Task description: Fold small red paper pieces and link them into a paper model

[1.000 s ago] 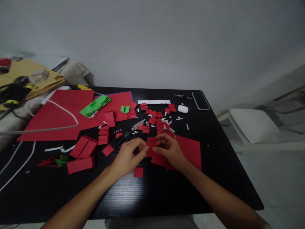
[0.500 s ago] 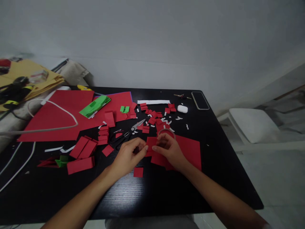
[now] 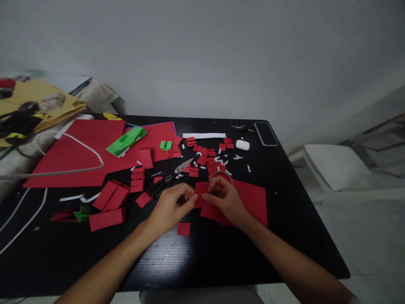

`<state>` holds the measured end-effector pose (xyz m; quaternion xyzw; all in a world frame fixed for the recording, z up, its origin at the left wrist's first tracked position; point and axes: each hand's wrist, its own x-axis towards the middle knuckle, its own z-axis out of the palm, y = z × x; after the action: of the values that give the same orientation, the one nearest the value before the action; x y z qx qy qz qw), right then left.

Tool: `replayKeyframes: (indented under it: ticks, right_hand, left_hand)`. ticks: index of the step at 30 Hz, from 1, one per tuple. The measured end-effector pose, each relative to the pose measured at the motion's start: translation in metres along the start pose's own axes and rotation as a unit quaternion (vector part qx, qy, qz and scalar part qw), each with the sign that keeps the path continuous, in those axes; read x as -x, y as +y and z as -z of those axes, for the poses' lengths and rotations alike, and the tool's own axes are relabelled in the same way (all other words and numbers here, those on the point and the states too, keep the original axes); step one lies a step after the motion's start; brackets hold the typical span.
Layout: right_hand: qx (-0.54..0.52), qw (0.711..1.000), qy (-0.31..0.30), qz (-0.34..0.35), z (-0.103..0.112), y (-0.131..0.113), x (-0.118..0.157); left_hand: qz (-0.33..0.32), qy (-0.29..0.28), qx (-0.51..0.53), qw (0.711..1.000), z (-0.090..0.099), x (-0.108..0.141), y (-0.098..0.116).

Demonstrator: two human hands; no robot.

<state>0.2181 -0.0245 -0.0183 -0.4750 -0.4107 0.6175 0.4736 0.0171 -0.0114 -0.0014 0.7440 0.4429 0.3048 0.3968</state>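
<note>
Between my two hands is a small piece of red paper (image 3: 200, 190), above the left edge of larger red sheets (image 3: 253, 200). My left hand (image 3: 174, 204) pinches its left side between thumb and fingers. My right hand (image 3: 225, 202) has its thumb and fingers curled on the paper's right side. A roll of tape (image 3: 230, 176) lies just behind my right hand, partly covered by it. Black-handled scissors (image 3: 172, 176) rest beyond my left hand, blades pointing away to the right. One small red square (image 3: 184, 229) lies nearer to me, below my left hand.
Folded red pieces (image 3: 110, 196) and a green paper stack (image 3: 126, 141) lie left, by large red sheets (image 3: 79, 147) crossed by a white cable (image 3: 85, 169). Small red pieces and white scraps spread behind my hands. A phone (image 3: 265, 134), earbud case (image 3: 242, 145) and keys (image 3: 242, 128) sit back right.
</note>
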Motion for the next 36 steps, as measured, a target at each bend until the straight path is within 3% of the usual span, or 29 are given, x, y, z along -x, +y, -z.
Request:
replayKeyframes:
  ticks: [36]
  right_hand:
    - [-0.006, 1.0, -0.003, -0.009, 0.0001, 0.0017, 0.0006]
  left_hand:
    - [-0.004, 0.007, -0.013, 1.0, -0.0011, 0.0009, -0.0007]
